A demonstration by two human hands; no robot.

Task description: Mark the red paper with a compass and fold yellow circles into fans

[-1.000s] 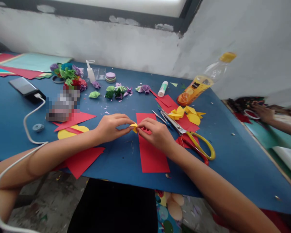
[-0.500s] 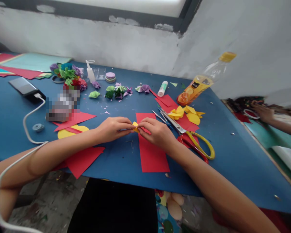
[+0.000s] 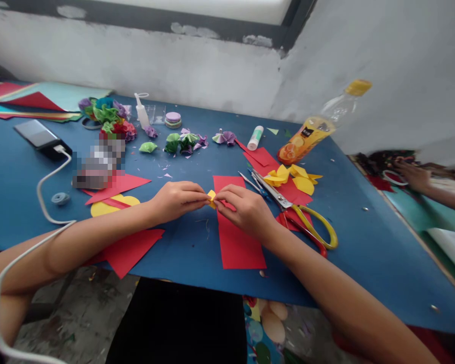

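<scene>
A small piece of folded yellow paper is pinched between my two hands above the blue table. My left hand grips its left side with thumb and fingers pressed together. From the right, my right hand pinches the other side; most of the paper is hidden by fingertips. Under my right hand lies a red paper rectangle. Close to its right are large scissors with one yellow and one red handle. Beyond them sit folded yellow paper pieces on red paper.
An orange drink bottle, a glue stick and green and purple paper flowers stand or lie farther back. At left are a phone, its white cable and red paper. Another person's hand is at far right.
Both hands stay almost in place around the yellow paper, with slight finger movement. At the back left, a red sheet's edge has lifted.
</scene>
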